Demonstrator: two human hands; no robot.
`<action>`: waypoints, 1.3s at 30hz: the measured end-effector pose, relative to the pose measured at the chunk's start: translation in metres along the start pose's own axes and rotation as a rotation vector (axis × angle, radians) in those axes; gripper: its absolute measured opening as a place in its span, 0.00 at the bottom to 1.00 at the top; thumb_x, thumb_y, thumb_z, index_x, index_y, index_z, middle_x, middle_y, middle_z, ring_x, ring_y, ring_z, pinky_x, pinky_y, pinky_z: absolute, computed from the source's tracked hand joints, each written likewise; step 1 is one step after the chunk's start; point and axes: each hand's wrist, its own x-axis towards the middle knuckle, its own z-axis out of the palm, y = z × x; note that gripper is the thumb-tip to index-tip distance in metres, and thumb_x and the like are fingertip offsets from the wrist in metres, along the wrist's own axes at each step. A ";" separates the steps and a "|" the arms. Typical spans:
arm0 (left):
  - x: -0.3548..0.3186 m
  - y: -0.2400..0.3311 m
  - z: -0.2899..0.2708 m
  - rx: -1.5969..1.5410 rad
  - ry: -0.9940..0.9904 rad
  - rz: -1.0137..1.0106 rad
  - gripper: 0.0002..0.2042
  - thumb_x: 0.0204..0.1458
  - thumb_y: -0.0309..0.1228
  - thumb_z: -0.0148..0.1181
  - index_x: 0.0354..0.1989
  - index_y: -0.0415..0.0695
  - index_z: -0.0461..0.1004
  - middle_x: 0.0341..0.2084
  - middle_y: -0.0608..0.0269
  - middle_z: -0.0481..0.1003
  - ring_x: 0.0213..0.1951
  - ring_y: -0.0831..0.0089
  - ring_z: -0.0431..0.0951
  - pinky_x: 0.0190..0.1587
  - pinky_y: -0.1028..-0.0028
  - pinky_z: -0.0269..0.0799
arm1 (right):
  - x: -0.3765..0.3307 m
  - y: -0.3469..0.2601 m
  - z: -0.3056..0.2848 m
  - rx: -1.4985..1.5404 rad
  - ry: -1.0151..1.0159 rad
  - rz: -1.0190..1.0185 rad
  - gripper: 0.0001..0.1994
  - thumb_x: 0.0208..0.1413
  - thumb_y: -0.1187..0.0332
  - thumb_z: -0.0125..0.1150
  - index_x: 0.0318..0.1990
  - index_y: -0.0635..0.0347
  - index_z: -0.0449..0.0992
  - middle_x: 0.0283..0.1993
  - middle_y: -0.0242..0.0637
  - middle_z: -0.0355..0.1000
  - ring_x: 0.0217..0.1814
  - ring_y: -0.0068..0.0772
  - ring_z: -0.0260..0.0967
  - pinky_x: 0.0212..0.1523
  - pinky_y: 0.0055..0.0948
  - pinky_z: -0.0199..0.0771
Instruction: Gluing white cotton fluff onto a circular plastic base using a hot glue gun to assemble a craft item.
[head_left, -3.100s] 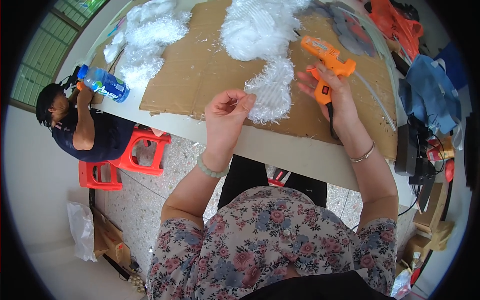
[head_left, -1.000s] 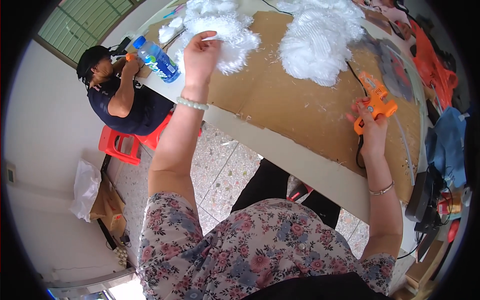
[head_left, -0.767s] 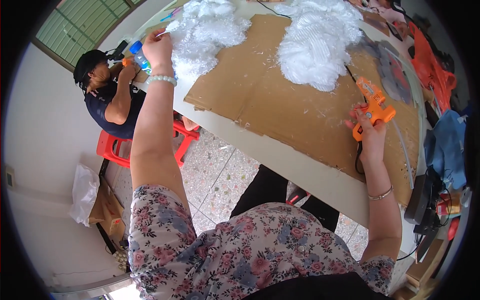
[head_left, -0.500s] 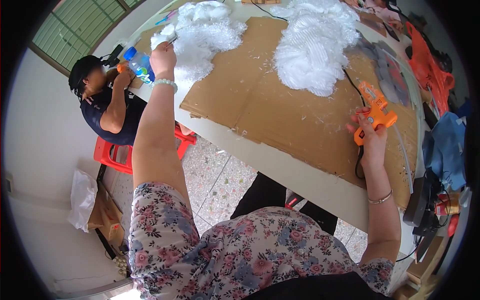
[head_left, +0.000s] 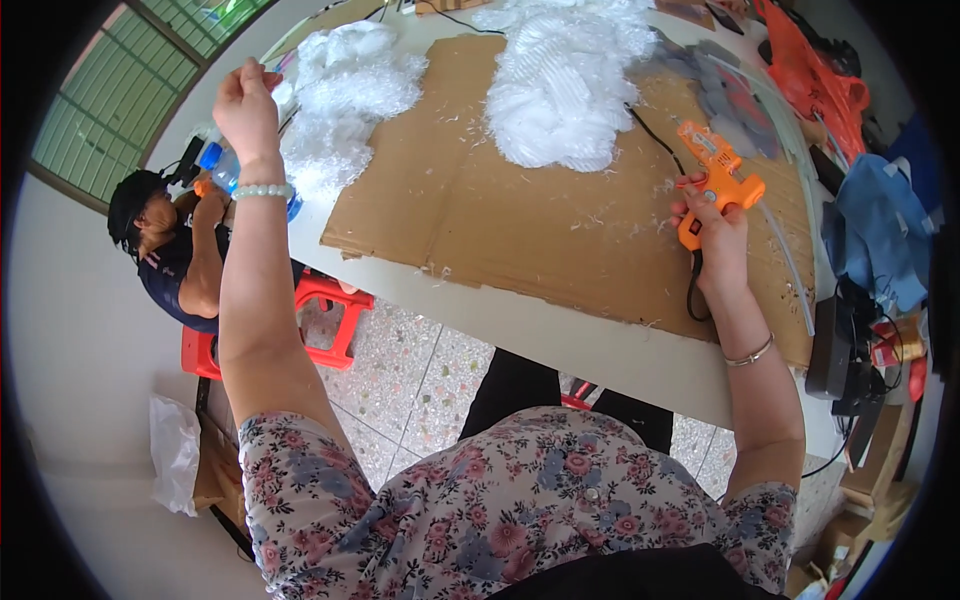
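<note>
My right hand (head_left: 722,235) is wrapped round the handle of an orange hot glue gun (head_left: 708,150), held over the right part of the cardboard sheet (head_left: 440,215). A translucent glue stick (head_left: 790,268) trails from the back of the gun, and its black cord (head_left: 655,137) runs along the board. At the far left, my raised left hand (head_left: 248,108) has its fingers pinched; whatever is between them, if anything, is too small to make out. Just right of it lies a fluffy heap of white plastic mesh pieces (head_left: 350,90). A second white heap (head_left: 565,85) rests at the board's far middle.
A co-worker (head_left: 180,250) sits at the table's left edge near a blue-capped bottle (head_left: 222,165) and red stools (head_left: 335,320). A red plastic bag (head_left: 815,80), blue cloth (head_left: 880,230) and black box (head_left: 832,345) crowd the right side. White scraps dot the cardboard.
My left hand has moved up and to the left, away from the near side of the white heap. The right hand keeps hold of the glue gun. The whole view has shifted.
</note>
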 end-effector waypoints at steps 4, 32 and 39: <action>-0.024 0.065 0.044 -0.052 -0.184 0.114 0.09 0.57 0.29 0.51 0.36 0.36 0.74 0.20 0.63 0.76 0.28 0.79 0.77 0.32 0.79 0.71 | 0.006 0.002 -0.006 0.050 0.030 0.005 0.08 0.55 0.73 0.54 0.42 0.61 0.69 0.39 0.35 0.72 0.30 0.21 0.69 0.31 0.22 0.72; -0.121 0.065 0.201 0.434 -0.920 0.944 0.12 0.44 0.19 0.53 0.34 0.47 0.78 0.44 0.62 0.74 0.53 0.61 0.69 0.52 0.69 0.67 | 0.010 0.007 -0.006 0.051 0.014 0.041 0.06 0.54 0.73 0.56 0.39 0.61 0.69 0.35 0.33 0.70 0.30 0.21 0.67 0.33 0.21 0.69; -0.098 0.079 0.195 0.014 -0.859 0.235 0.08 0.45 0.25 0.60 0.35 0.48 0.79 0.34 0.64 0.78 0.38 0.67 0.77 0.41 0.74 0.71 | 0.008 0.003 -0.006 0.110 0.000 0.032 0.06 0.54 0.73 0.56 0.39 0.61 0.69 0.35 0.33 0.70 0.29 0.21 0.67 0.32 0.21 0.69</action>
